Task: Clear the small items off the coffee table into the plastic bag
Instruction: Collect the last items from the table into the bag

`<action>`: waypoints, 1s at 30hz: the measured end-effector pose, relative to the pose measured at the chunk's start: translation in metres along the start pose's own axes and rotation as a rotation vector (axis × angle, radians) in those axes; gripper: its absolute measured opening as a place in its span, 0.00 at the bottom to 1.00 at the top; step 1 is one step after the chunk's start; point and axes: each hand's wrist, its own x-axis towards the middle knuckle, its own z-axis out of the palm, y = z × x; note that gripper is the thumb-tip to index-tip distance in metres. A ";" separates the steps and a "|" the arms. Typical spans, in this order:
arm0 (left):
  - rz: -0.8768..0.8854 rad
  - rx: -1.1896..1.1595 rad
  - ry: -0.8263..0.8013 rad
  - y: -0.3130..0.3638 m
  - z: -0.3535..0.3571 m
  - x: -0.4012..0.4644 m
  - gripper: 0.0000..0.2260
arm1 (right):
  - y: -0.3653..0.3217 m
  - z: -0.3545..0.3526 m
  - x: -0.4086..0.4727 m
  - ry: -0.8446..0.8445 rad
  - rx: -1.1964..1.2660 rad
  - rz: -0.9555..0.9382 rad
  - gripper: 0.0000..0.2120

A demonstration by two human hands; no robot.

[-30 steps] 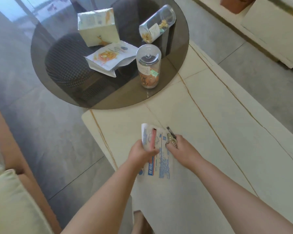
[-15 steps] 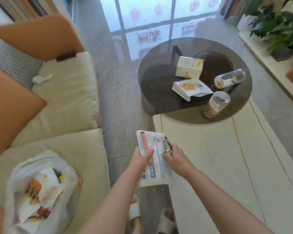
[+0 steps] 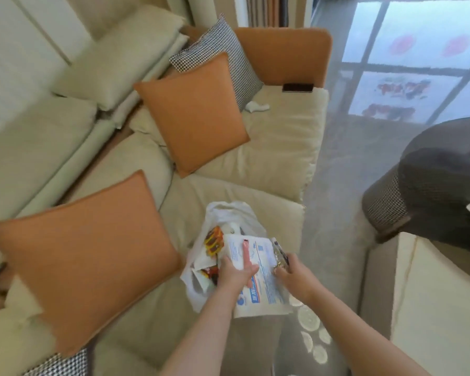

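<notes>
The left hand is gripping a flat white packet by its left side, fingers curled over the face and thumb underneath. The right hand is pinching a small dark and gold object against the packet's right edge; what that object is cannot be told. The packet is hanging over the open mouth of a white plastic bag, which is sitting on the near seat cushion of a cream sofa, close to the cushion's right edge. Orange and red wrappers are showing inside the bag, at its left.

To the right of the sofa edge, a strip of grey floor is running from near to far as open room between the sofa and the coffee table, whose pale corner is lying at the near right. A dark round glass top is overlapping that corner farther right.

On the sofa, a large orange cushion is lying just left of the bag, and a second orange cushion is leaning farther back against a checked cushion.

The packet is carrying blue print, a red stripe and a blue band with white characters, all too blurred to read.
</notes>
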 end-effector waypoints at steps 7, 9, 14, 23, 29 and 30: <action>-0.163 0.008 0.008 -0.021 -0.082 0.074 0.26 | -0.045 0.086 0.064 -0.030 0.238 0.130 0.22; -0.203 0.073 -0.069 -0.024 -0.090 0.089 0.27 | -0.052 0.103 0.081 -0.012 0.301 0.212 0.24; -0.169 0.277 -0.215 -0.025 -0.092 0.125 0.25 | -0.057 0.124 0.112 0.112 0.300 0.298 0.20; 0.060 0.388 -0.094 -0.017 -0.100 0.163 0.37 | -0.066 0.126 0.126 -0.026 0.244 0.198 0.12; 0.044 0.470 -0.087 -0.029 -0.108 0.152 0.38 | -0.068 0.127 0.114 -0.075 0.119 0.237 0.20; 0.045 0.483 -0.088 -0.030 -0.109 0.150 0.37 | -0.068 0.125 0.111 -0.079 0.105 0.243 0.20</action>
